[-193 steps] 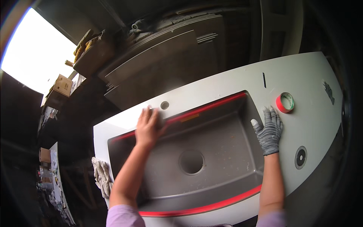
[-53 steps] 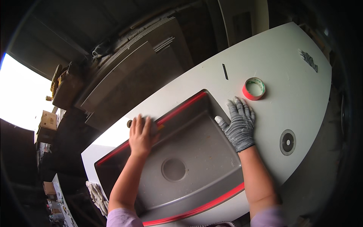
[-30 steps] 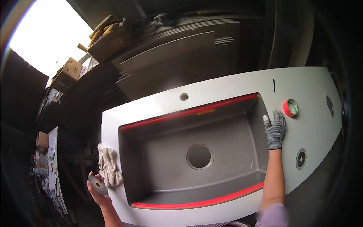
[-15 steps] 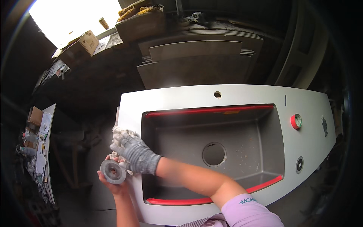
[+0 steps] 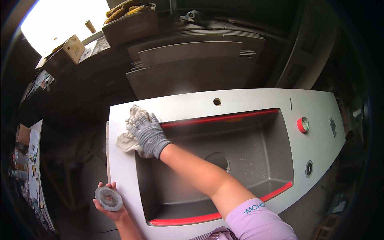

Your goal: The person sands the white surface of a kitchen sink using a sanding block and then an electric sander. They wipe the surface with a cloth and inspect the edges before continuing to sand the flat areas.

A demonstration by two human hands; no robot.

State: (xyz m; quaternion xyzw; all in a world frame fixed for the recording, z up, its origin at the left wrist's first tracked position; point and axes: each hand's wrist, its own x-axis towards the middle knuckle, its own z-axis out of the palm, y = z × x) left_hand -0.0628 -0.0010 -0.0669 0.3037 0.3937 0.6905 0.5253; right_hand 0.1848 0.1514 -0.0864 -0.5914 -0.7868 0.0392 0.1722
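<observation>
My right hand (image 5: 150,137), in a grey knit glove, presses a crumpled off-white rag (image 5: 128,142) onto the far left corner of a white countertop (image 5: 256,98). Its fingers are bent over the cloth. Under my right forearm lies a dark grey sink basin (image 5: 282,160), its far and near edges lined with red tape (image 5: 184,221). Just off the countertop's left edge, my bare left hand (image 5: 119,215) grips a round grey disc (image 5: 115,204) with a hole in its middle. The disc's flat side faces up.
On the countertop's right part sit a red tape roll (image 5: 303,125), a small dark ring-shaped disc (image 5: 309,169) and a grey scrap (image 5: 332,127). A faucet hole (image 5: 217,102) is behind the sink. Flat panels (image 5: 192,54) lean beyond; a cluttered side table (image 5: 36,160) stands left.
My right hand has pushed the rag away from me, along the countertop's left side to the far corner. My left hand, still holding the disc, is now apart from the rag, lower and further left.
</observation>
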